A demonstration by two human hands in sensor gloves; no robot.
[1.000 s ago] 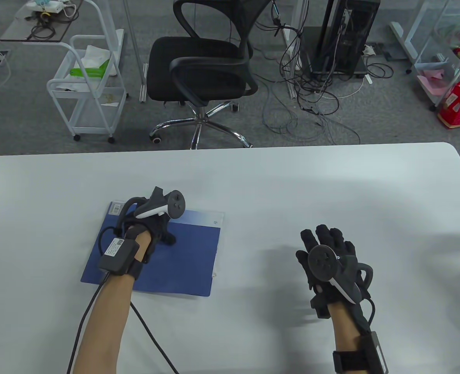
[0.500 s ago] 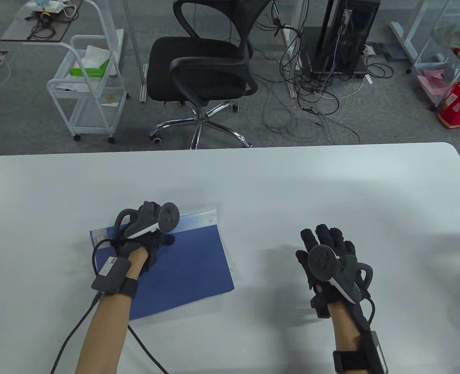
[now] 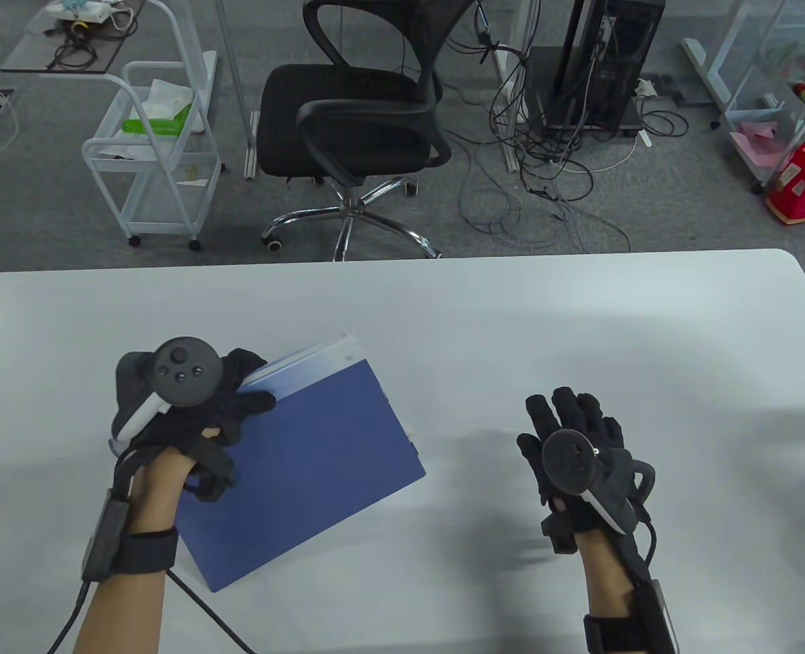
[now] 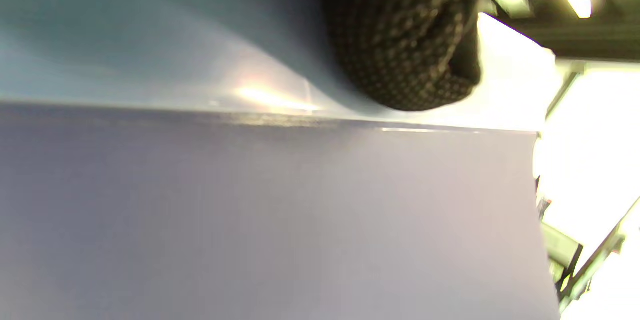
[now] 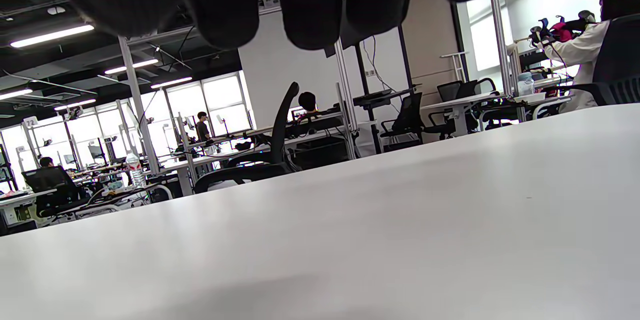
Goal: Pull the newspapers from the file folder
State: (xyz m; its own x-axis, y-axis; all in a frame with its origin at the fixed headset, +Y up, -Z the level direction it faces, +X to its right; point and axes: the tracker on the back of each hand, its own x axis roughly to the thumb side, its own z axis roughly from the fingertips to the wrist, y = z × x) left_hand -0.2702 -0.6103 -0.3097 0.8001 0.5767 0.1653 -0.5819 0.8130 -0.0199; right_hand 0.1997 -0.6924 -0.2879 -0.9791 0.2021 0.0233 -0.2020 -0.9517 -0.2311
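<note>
A blue file folder [image 3: 327,456] lies skewed on the white table [image 3: 511,320], its pale translucent flap [image 3: 307,364] facing the far side. My left hand [image 3: 235,405] grips the folder at its far-left corner, thumb on top. In the left wrist view the folder [image 4: 250,220] fills the frame and one gloved finger [image 4: 405,50] presses on the pale flap. A thin white paper edge [image 3: 346,335] peeks out at the far corner; the newspapers are otherwise hidden. My right hand [image 3: 569,422] lies flat and empty on the table to the right of the folder, fingers spread.
A black office chair [image 3: 354,122] stands beyond the table's far edge, with a white cart [image 3: 150,157] to its left and tangled cables [image 3: 545,170] to its right. The right wrist view shows bare table [image 5: 400,220].
My left hand has shifted left and turned over at the folder's corner. The folder has rotated counter-clockwise and slid towards me. The right hand has stayed put.
</note>
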